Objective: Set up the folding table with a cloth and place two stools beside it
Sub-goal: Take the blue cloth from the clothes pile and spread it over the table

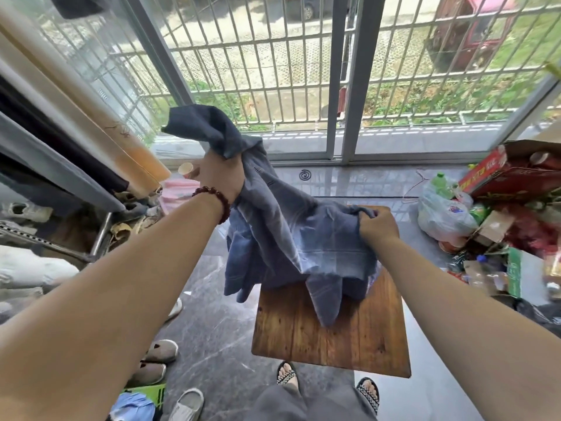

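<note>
Head view, looking down.

- Table point(321, 341): wooden plank top, lower centre of frame, standing on a grey marbled floor point(212, 323). The near half of the top is bare; the far half is covered by cloth.
- Cloth point(291, 238): blue with a faint lighter check, crumpled and only partly unfolded. It runs from centre-left of the frame down to centre-right. Its lower folds hang onto the table top, one pointed corner reaching toward the middle of the boards.
- Left hand point(221, 174): raised at centre-left, fist closed round a bunched part of the cloth. A loose end sticks up above the fist. A dark red bead bracelet point(216, 203) is on the wrist.
- Right hand point(379, 227): lower, at centre-right over the far right part of the table, fingers curled and pinching the cloth edge.
- Bottom centre: two feet in dark beaded sandals point(287, 375), just below the table's near edge.
- Lower left: a pair of grey slippers point(159, 351) and a white shoe point(186, 404) on the floor.
- Right edge: a white plastic bag point(443, 217), a red cardboard box point(498, 174) and mixed clutter.
- Top of frame: a glass sliding door with a white metal grille point(273, 56) behind it.
- A mosquito coil point(305, 174) lies on the floor above the table.
</note>
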